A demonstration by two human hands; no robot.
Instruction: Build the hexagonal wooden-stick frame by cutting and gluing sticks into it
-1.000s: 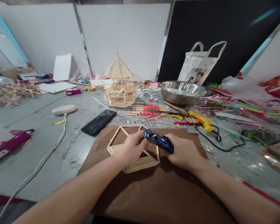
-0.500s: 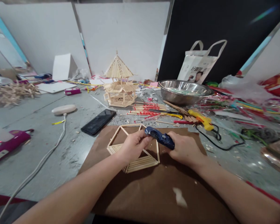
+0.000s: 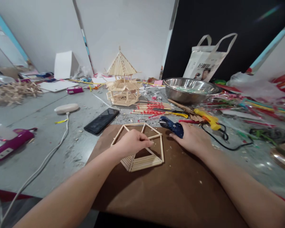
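Note:
A flat hexagonal frame of thin wooden sticks [image 3: 142, 158] lies on a brown paper sheet [image 3: 171, 190]. My left hand [image 3: 130, 143] rests over the frame with its fingers pinched on a small stick piece I can barely make out. My right hand [image 3: 192, 139] sits to the right of the frame, wrapped around a dark blue cutter [image 3: 173, 126] whose jaws point left, clear of the frame.
A finished stick pavilion [image 3: 122, 84] stands behind, with red-tipped sticks [image 3: 152, 110], a black phone [image 3: 101, 120], a yellow glue gun [image 3: 207, 119] with its black cord, a steel bowl [image 3: 191, 91], a white bag [image 3: 204, 63], a white charger with cable [image 3: 66, 108] and a magenta box [image 3: 9, 144].
My right hand has drawn the blue cutter away to the right, off the frame. My left hand stayed over the frame. The view shifted slightly.

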